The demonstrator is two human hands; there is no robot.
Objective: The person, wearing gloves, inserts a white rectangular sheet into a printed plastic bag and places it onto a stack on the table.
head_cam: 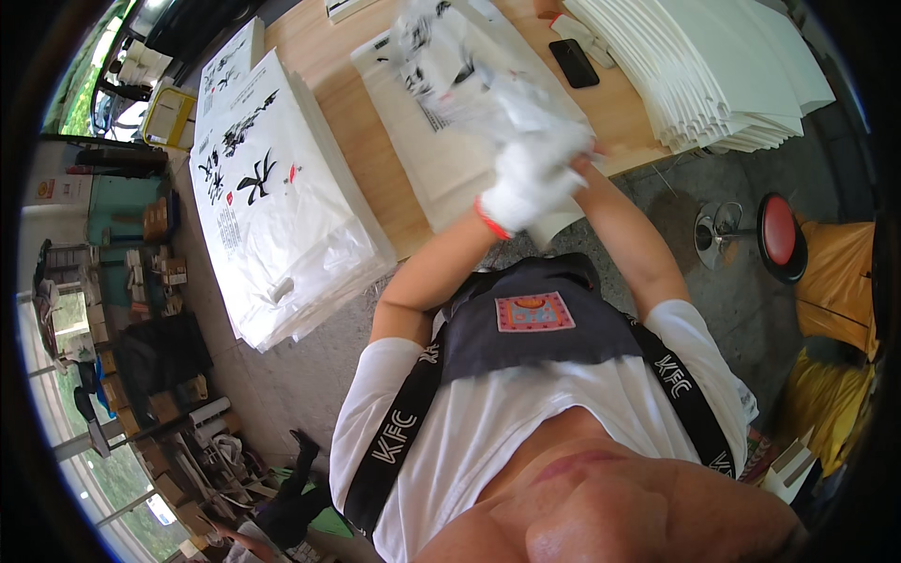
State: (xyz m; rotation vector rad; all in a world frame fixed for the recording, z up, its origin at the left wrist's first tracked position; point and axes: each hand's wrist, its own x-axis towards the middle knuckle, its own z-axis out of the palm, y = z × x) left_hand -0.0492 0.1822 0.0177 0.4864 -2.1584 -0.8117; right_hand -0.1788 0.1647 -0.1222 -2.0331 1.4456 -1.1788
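Observation:
My left hand, in a white glove with a red cuff, is blurred and closed around the gathered end of a clear plastic bag with black lettering. My right hand is beside and partly behind it, against the same bunched plastic; its fingers are hidden by blur and the left glove. The bag spreads from the hands over a flat whitish printed sheet or bag on the wooden table. To the left lies a thick stack of white plastic bags with black brush-style characters.
A black smartphone and a white work glove lie at the upper right, beside a tall stack of folded white sheets. A red-seated stool stands on the floor to the right. Another person is at the lower left.

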